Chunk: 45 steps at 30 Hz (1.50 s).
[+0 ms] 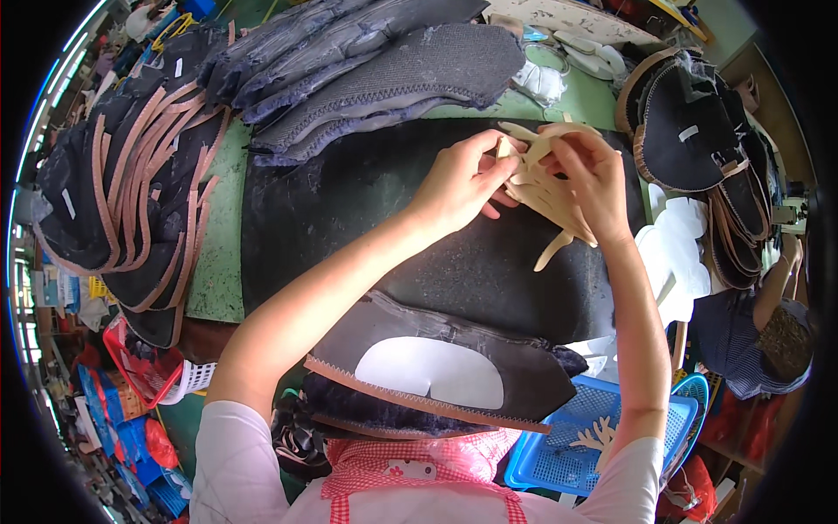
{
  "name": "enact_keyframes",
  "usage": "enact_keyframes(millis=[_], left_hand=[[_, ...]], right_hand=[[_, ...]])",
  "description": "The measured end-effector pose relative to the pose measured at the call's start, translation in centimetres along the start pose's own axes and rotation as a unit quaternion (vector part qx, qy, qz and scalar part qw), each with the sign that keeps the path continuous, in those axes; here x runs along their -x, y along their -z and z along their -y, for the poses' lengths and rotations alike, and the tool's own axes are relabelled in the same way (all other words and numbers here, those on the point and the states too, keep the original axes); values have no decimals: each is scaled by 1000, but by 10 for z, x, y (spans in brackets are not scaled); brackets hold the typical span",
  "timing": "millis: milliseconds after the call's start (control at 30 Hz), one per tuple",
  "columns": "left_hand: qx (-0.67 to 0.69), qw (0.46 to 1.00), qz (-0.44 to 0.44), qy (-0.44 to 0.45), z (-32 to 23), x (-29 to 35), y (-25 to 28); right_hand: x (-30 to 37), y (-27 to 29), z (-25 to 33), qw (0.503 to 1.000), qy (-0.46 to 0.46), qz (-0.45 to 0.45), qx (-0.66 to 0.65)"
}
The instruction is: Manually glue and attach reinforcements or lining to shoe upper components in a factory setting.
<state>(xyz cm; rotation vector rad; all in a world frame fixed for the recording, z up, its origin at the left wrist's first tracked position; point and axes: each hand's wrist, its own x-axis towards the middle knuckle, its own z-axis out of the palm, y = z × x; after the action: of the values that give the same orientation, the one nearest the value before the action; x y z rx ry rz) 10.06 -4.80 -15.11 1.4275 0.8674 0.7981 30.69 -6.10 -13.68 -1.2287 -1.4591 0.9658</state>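
Observation:
Above the black mat (349, 236), my two hands are close together at a bundle of pale cream, flat pieces with finger-like strips (559, 203). My left hand (464, 177) pinches a strip at the bundle's left edge. My right hand (591, 175) grips the upper right part, its fingers curled over it. One narrow strip hangs down toward the mat. Nearer to me lies a dark, fleece-lined panel (532, 375) with a tan zigzag-stitched edge. A white half-oval piece (428, 371) rests on it.
Dark stitched panels (393, 79) are stacked at the back. Tan-edged dark pieces (144, 183) heap up at the left, others (690, 122) at the right. A blue basket (532, 450) stands lower right, a red-and-white one (144, 362) lower left. Another person (755, 336) sits at far right.

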Motion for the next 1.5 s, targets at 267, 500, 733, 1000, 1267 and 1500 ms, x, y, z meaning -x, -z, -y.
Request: enact_keyframes(millis=[267, 500, 733, 1000, 1267, 1500], left_hand=[[56, 998, -36, 3, 8, -2, 6], [-156, 982, -108, -6, -14, 29, 30], [-424, 872, 87, -230, -27, 186, 74], [-416, 886, 71, -191, 11, 242, 44], [-351, 898, 8, -266, 34, 248, 44], [-385, 894, 61, -219, 26, 244, 48]], right_hand=[[-4, 78, -25, 893, 12, -147, -425], [34, 131, 47, 910, 46, -63, -407], [139, 18, 131, 978, -136, 157, -2], [143, -111, 113, 949, -217, 186, 135], [139, -130, 90, 940, -191, 182, 218], [146, -131, 88, 934, -66, 179, 303]])
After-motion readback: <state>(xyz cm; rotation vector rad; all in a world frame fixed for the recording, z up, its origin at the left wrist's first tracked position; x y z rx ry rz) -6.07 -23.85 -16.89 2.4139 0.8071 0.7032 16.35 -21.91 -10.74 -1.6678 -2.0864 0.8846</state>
